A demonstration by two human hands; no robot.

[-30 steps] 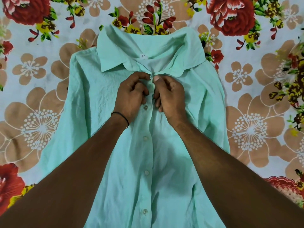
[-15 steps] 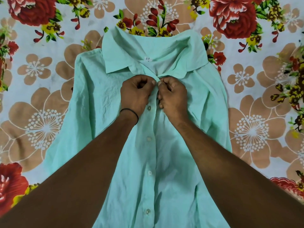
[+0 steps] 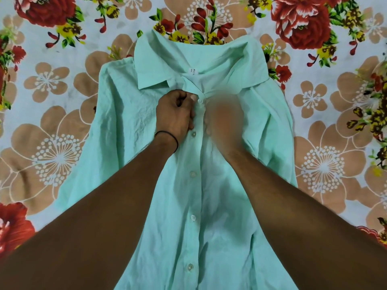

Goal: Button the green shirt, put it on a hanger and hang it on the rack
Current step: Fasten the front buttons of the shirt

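Observation:
The mint green shirt (image 3: 134, 126) lies face up on the bed, collar spread open at the top, with a white label inside the neck. Several white buttons run down its closed front, and the top button (image 3: 200, 100) shows just below the collar. My left hand (image 3: 174, 114), a black band on its wrist, pinches the placket fabric right beside that top button. My right hand (image 3: 225, 115) hovers over the right side of the placket, smeared by motion blur, so its fingers cannot be made out. No hanger or rack is in view.
A floral bedsheet (image 3: 52, 155) with red, brown and yellow flowers covers the whole surface under the shirt. The shirt's sleeves spread out to both sides, and its hem runs out of view at the bottom.
My right hand has left the top button and is moving, now blurred. The top button is now uncovered. My left hand stays pinching the placket.

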